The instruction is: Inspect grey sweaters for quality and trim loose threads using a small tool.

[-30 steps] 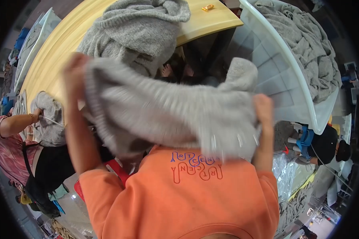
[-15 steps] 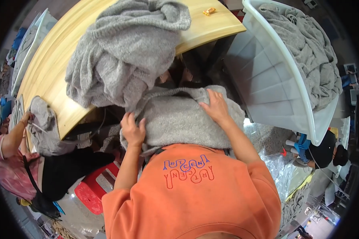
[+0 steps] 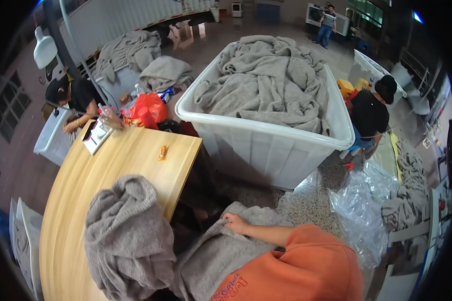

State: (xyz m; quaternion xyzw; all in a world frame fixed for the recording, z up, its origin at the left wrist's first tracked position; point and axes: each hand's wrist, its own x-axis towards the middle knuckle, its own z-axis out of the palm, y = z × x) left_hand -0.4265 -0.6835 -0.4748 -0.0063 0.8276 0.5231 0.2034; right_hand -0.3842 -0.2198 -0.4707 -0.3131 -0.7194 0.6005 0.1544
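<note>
Across my lap lies a grey knit garment (image 3: pixel 206 266), its edge pulled up a little. My right hand (image 3: pixel 236 223) has its fingers closed on that edge, with the forearm coming from the orange sleeve on the right. My left hand is out of the picture. Beside the garment, a bunched pile of the same grey knit (image 3: pixel 128 241) sits at the near end of the wooden table (image 3: pixel 105 155) and hangs over its edge.
A large white bin (image 3: pixel 256 150) heaped with grey knitwear stands ahead. On the table are a small orange wrapper (image 3: pixel 162 153) and a clipboard (image 3: pixel 98 136). Clear plastic sheeting (image 3: pixel 361 210) covers floor at right. People work at far left and right; another stands at the back.
The view has swung up and to the right, bringing the whole bin into sight. My left hand has left the picture. My right hand, earlier spread on the garment, now grips its edge.
</note>
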